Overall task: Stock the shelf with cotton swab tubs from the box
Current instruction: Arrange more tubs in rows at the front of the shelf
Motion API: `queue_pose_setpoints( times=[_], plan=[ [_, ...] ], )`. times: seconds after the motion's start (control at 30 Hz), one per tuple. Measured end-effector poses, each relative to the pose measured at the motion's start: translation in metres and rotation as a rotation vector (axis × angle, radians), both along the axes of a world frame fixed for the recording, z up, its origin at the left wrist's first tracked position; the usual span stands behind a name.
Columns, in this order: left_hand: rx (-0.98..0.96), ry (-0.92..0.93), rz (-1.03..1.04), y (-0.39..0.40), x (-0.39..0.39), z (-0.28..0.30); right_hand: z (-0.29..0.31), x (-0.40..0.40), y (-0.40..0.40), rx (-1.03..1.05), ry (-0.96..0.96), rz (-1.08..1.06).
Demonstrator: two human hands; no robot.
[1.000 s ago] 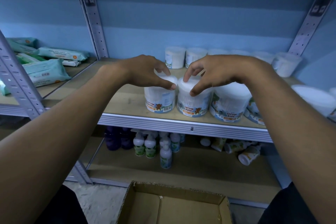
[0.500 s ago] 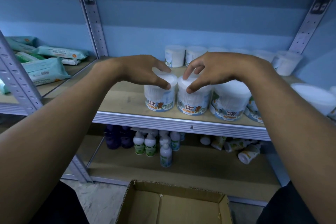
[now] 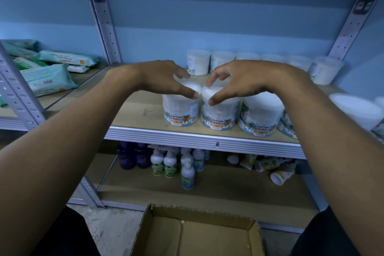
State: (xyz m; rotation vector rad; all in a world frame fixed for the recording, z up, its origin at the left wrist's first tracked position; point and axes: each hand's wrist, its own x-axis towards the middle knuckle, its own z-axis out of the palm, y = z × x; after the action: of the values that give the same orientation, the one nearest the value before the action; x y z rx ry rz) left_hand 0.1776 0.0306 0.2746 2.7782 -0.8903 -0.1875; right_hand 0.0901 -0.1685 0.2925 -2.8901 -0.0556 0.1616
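Head view: left hand (image 3: 164, 80) grips left tub (image 3: 180, 108) from above; right hand (image 3: 239, 81) grips adjacent tub (image 3: 220, 112). Tubs touching, near shelf (image 3: 143, 110) edge; box (image 3: 199, 235) below.

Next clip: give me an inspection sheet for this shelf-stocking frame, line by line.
Surface: wooden shelf, bare at its left.
Job's things: front row of cotton bud tubs; left tub, second tub; back row of tubs; cardboard box, visible part empty.
Clutter: wipe packs on neighbouring shelf; bottles below, some toppled.
Grip: left hand holds left tub's lid; right hand holds second tub's lid.
Cables: nothing seen.
Surroundings: blue wall, metal uprights.
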Motion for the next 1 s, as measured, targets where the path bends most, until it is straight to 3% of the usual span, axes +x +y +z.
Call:
queue_pose_setpoints(
  times=[0.63,0.8,1.0],
  plan=[
    [-0.009,-0.003,-0.024,0.002,0.006,-0.002,-0.006,0.004,-0.006,0.064,-0.02,0.041],
    [-0.069,-0.085,-0.034,0.003,0.003,0.005,-0.001,-0.012,-0.031,0.101,-0.162,0.009],
    [-0.171,-0.127,-0.102,-0.021,-0.011,-0.001,0.009,-0.051,-0.087,0.03,-0.167,-0.112]
  ],
)
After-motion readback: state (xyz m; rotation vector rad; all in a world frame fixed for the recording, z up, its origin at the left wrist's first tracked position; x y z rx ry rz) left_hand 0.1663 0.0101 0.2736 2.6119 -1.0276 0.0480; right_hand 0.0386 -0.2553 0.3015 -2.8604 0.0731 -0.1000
